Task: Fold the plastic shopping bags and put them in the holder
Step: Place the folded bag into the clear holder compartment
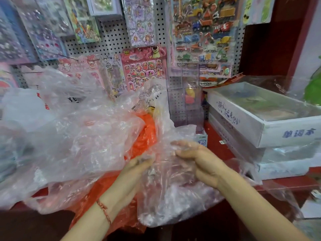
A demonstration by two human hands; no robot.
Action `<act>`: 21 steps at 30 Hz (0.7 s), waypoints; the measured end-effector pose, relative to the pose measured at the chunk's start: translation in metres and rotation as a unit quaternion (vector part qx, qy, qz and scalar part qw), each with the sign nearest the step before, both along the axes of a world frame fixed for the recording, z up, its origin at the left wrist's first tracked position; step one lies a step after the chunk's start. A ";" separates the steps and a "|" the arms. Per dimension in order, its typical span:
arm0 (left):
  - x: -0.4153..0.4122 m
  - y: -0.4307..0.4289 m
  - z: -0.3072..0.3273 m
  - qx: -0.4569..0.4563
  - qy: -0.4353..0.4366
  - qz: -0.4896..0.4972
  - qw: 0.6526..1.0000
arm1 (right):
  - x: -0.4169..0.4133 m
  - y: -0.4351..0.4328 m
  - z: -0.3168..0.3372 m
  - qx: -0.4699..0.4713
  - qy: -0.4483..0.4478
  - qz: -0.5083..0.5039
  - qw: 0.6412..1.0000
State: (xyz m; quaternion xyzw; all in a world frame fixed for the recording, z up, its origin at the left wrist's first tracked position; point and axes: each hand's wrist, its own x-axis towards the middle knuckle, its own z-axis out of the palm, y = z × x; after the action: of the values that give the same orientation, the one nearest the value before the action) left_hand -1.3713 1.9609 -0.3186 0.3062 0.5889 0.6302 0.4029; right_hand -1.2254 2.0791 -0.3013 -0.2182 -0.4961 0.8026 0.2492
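Head view: left hand & right hand, fingers curled, pinch crumpled clear plastic shopping bag over orange plastic bag on red counter. Best approach, prob.: pull hands apart, flatten film, press air out before 1st fold. Holder not identifiable.

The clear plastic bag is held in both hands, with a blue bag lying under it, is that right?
Not blue: the head view shows an orange bag under the clear plastic bag, which the left hand and right hand both hold.
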 end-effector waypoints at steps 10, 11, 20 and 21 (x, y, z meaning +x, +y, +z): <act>-0.056 -0.006 0.018 0.029 0.012 -0.015 0.999 | 0.039 0.041 0.002 -0.010 -0.015 -0.155 0.988; -0.061 -0.008 0.021 0.022 0.023 0.001 0.999 | 0.040 0.045 0.001 -0.033 -0.009 -0.190 0.981; -0.069 -0.010 0.019 -0.004 -0.110 0.043 0.993 | 0.038 0.029 -0.003 0.129 -0.102 -0.053 0.985; -0.065 -0.009 0.019 -0.005 -0.118 0.037 0.992 | 0.032 0.020 -0.002 0.168 -0.134 -0.020 0.976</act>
State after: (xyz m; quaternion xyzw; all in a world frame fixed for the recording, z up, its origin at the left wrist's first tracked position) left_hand -1.4361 1.9522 -0.2995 0.2054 0.5514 0.6732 0.4478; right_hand -1.1931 2.0994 -0.3031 -0.2887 -0.6482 0.6663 0.2291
